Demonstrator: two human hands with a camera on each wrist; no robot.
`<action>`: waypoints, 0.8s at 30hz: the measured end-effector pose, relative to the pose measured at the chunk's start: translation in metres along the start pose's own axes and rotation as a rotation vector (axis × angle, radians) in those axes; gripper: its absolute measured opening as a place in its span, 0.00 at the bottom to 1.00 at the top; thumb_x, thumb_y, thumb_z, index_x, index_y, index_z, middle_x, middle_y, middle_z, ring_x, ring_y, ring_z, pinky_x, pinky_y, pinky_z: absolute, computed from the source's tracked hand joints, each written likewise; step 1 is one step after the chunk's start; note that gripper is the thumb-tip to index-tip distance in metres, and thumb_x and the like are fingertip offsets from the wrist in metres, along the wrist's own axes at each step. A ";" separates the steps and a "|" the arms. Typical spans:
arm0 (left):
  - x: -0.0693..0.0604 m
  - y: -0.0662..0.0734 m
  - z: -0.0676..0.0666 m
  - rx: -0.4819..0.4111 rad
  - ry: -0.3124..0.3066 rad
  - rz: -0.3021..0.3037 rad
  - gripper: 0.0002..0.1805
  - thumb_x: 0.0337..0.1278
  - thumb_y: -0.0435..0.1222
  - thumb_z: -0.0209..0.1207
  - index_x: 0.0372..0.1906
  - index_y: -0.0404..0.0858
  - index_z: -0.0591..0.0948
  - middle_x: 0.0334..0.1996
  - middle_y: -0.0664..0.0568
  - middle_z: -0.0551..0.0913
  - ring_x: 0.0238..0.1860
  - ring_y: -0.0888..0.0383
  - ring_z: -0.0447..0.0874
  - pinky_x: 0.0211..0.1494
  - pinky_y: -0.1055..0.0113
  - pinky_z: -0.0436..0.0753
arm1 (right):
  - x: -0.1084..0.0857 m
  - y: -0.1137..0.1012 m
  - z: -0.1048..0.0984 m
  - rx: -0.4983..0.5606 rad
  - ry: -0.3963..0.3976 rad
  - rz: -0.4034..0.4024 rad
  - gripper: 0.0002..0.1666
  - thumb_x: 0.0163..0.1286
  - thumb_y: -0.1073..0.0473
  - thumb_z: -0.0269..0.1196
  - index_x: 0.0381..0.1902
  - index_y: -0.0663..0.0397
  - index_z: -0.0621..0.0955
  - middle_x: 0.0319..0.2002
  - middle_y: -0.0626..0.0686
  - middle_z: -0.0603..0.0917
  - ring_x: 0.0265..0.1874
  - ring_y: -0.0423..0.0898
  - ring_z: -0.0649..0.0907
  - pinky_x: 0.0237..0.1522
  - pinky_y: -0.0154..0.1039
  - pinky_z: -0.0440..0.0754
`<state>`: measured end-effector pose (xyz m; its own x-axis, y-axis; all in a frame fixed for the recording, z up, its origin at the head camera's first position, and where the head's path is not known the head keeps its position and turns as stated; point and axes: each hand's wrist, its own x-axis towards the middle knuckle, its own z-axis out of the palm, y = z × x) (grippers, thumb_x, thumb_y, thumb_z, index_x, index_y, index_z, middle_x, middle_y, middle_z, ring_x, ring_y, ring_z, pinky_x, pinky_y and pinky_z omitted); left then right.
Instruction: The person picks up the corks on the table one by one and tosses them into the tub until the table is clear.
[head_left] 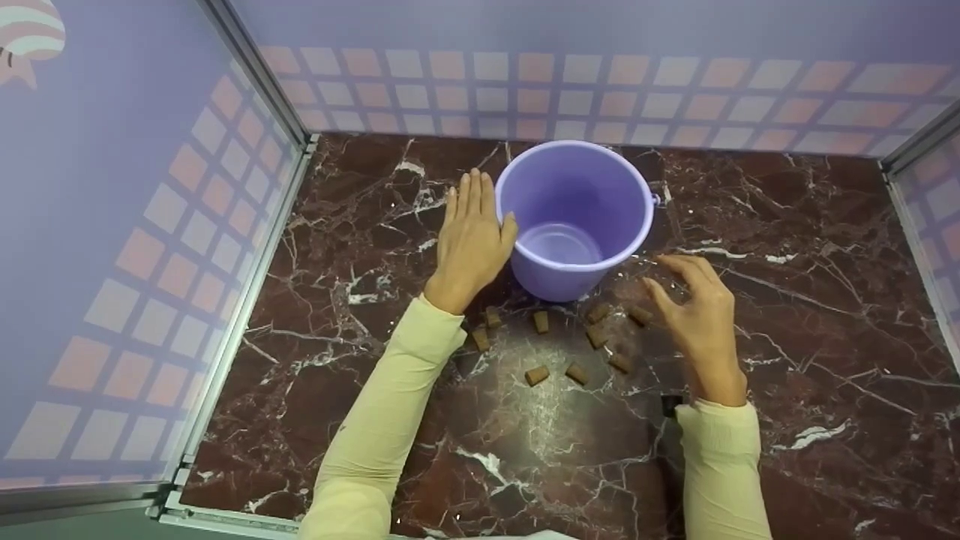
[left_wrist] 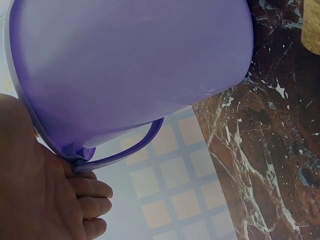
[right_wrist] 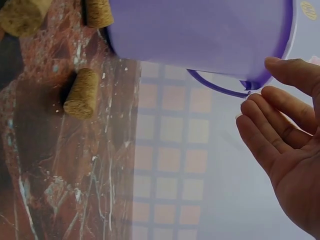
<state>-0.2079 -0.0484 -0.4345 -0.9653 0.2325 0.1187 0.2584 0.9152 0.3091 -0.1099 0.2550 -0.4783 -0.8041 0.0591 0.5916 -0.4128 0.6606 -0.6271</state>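
Ana: Far to the left, a lavender wall panel [head_left: 112, 240] with pink and white squares is bordering the dark red marbled tabletop [head_left: 337, 420].

Ben: Next along, your left hand [head_left: 472, 236] is lying open against the left side of the purple bucket [head_left: 551, 285]. You are keeping the fingers straight and close together, with the thumb at the rim [head_left: 577, 267]; you are touching it rather than clasping it.

Ana: Two corks [head_left: 480, 340] are lying just beyond that wrist, to its right.

Ben: The bucket itself is standing upright at the scene's middle, and the left wrist view is showing its handle [left_wrist: 127, 152] hanging from the rim. Three more corks [head_left: 537, 375] are lying on its near side.

Ana: Farther right, four corks [head_left: 596, 336] are clustering between the bucket and your right hand [head_left: 697, 315].

Ben: That hand is hanging just right of the bucket, apart from it. You are curving thumb and fingers with a wide gap between them, holding nothing.

Ana: Beside your right sleeve [head_left: 720, 450], something small and black [head_left: 671, 405] is showing; I cannot tell what.
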 end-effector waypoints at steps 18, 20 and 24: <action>0.000 0.000 0.001 -0.011 0.010 0.001 0.39 0.84 0.48 0.42 0.83 0.25 0.51 0.83 0.32 0.49 0.85 0.42 0.41 0.84 0.56 0.30 | -0.015 0.028 0.011 -0.052 -0.057 0.058 0.18 0.60 0.77 0.75 0.48 0.72 0.86 0.45 0.64 0.88 0.45 0.62 0.88 0.55 0.29 0.81; 0.000 0.000 0.001 -0.012 0.007 0.000 0.39 0.84 0.48 0.41 0.83 0.25 0.51 0.84 0.33 0.49 0.85 0.43 0.41 0.84 0.57 0.30 | -0.017 0.031 0.012 -0.056 -0.066 0.070 0.18 0.60 0.77 0.76 0.48 0.72 0.86 0.44 0.64 0.87 0.44 0.62 0.88 0.55 0.32 0.83; 0.000 0.000 0.001 -0.015 0.009 -0.004 0.39 0.84 0.48 0.41 0.83 0.25 0.51 0.84 0.33 0.49 0.85 0.43 0.41 0.84 0.57 0.30 | -0.020 0.036 0.015 -0.059 -0.081 0.093 0.18 0.59 0.77 0.76 0.48 0.72 0.86 0.44 0.65 0.87 0.45 0.63 0.88 0.54 0.40 0.86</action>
<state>-0.2081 -0.0482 -0.4357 -0.9660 0.2258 0.1259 0.2552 0.9110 0.3239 -0.1147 0.2660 -0.5205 -0.8706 0.0628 0.4879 -0.3112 0.6978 -0.6452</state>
